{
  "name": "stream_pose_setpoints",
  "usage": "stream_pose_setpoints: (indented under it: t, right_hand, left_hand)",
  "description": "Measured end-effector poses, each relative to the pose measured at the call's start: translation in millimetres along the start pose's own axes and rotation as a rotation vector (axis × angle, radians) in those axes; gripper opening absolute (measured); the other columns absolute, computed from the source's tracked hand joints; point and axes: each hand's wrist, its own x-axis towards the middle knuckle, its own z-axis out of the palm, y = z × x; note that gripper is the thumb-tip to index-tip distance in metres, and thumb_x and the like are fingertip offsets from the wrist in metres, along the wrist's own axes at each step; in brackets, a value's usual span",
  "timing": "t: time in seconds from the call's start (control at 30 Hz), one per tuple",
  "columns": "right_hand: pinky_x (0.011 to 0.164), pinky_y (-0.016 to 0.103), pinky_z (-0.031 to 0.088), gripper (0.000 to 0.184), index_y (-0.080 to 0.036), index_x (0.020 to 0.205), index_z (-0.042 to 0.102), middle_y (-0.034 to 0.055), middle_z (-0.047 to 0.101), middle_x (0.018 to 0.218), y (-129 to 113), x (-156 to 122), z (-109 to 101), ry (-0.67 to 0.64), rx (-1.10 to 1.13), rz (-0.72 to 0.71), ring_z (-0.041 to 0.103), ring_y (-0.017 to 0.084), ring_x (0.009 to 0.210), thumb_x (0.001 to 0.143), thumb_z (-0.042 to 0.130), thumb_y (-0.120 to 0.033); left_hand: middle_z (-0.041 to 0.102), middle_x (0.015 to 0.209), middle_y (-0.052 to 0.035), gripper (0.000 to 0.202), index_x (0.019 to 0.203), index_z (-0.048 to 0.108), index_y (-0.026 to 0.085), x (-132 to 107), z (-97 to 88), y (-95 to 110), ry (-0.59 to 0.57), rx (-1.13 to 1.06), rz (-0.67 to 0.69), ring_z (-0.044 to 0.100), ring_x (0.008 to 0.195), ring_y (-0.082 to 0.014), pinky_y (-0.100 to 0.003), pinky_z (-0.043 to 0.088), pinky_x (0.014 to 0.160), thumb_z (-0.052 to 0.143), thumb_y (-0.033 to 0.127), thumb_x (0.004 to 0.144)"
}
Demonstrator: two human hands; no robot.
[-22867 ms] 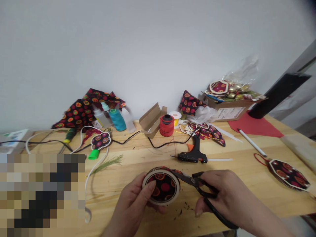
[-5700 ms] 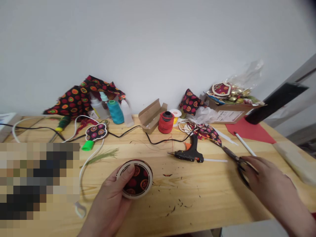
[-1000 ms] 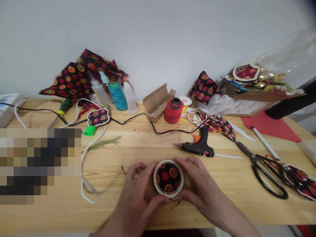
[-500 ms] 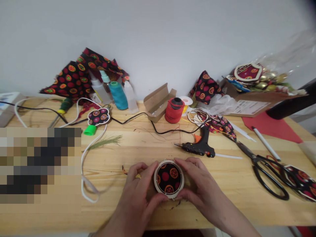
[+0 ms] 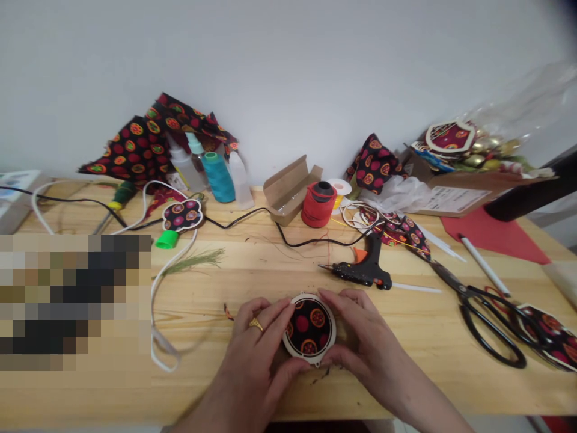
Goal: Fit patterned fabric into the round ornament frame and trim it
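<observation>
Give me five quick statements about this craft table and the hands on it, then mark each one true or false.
1. Both hands grip the round fabric-covered disc. True: left hand, right hand.
2. The right hand holds the scissors. False: they lie on the table, to the right.
3. The glue gun lies beyond the disc. True.
4. The red thread spool lies on its side. False: it stands upright.
5. The left hand wears a ring. True.

A round wood-rimmed disc of red-dotted black fabric, seemingly lying flat.
</observation>
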Motion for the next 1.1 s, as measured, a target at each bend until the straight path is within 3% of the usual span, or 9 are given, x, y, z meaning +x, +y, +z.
stream_pose_setpoints:
  t: [0.2, 0.67, 0.83, 0.93, 1.03, 1.1]
  right_hand:
    - [0.097, 0.039, 0.041, 0.07, -0.025, 0.134, 0.042, 0.0059, 0.055, 0.114, 2, -1, 1, 0.0, 0.004, -0.001, 0.044, 0.022, 0.11, 0.072, 0.074, -0.015]
    - [0.098, 0.041, 0.041, 0.071, -0.025, 0.135, 0.04, 0.0067, 0.053, 0.116, 3, -2, 2, 0.0, -0.011, 0.002, 0.044, 0.022, 0.112, 0.073, 0.073, -0.012]
    - [0.103, 0.045, 0.036, 0.07, -0.027, 0.138, 0.033, 0.008, 0.045, 0.129, 3, -4, -3, -0.012, -0.04, -0.013, 0.038, 0.022, 0.122, 0.078, 0.068, -0.017]
    - [0.102, 0.046, 0.036, 0.053, -0.026, 0.132, 0.041, 0.008, 0.046, 0.131, -4, -1, -8, 0.054, -0.114, -0.116, 0.035, 0.024, 0.122, 0.083, 0.062, -0.018]
    - [0.092, 0.042, 0.042, 0.027, -0.023, 0.11, 0.059, 0.0073, 0.055, 0.108, -15, 7, -11, 0.097, -0.193, -0.189, 0.042, 0.024, 0.106, 0.086, 0.055, -0.013]
    - [0.088, 0.04, 0.043, 0.022, -0.023, 0.101, 0.063, 0.0063, 0.056, 0.101, -20, 14, -12, 0.05, -0.217, -0.204, 0.042, 0.023, 0.1, 0.087, 0.052, -0.01]
  left_hand:
    - [0.057, 0.125, -0.012, 0.06, 0.134, 0.041, 0.015, 5, 2.5, 6, -0.051, 0.026, -0.035, 0.04, 0.115, -0.0321, -0.049, 0.04, 0.098, 0.064, 0.032, 0.081]
    - [0.053, 0.126, -0.0112, 0.058, 0.131, 0.047, 0.016, 19, -5.3, 16, -0.148, 0.047, -0.099, 0.04, 0.116, -0.0337, -0.052, 0.038, 0.099, 0.062, 0.038, 0.08]
    - [0.052, 0.125, -0.0116, 0.056, 0.13, 0.048, 0.015, 19, -4.4, 16, -0.166, 0.049, -0.105, 0.039, 0.116, -0.0333, -0.052, 0.038, 0.099, 0.063, 0.036, 0.08]
    - [0.051, 0.124, -0.0117, 0.058, 0.13, 0.048, 0.014, 19, -4.7, 16, -0.173, 0.037, -0.112, 0.038, 0.115, -0.0332, -0.052, 0.038, 0.098, 0.064, 0.034, 0.078]
    - [0.051, 0.123, -0.0115, 0.058, 0.129, 0.048, 0.015, 21, -5.3, 17, -0.183, 0.026, -0.118, 0.038, 0.113, -0.0331, -0.053, 0.038, 0.098, 0.065, 0.033, 0.077]
    - [0.051, 0.122, -0.0115, 0.057, 0.129, 0.049, 0.015, 22, -5.9, 17, -0.182, 0.025, -0.122, 0.038, 0.113, -0.0328, -0.054, 0.037, 0.098, 0.064, 0.032, 0.078]
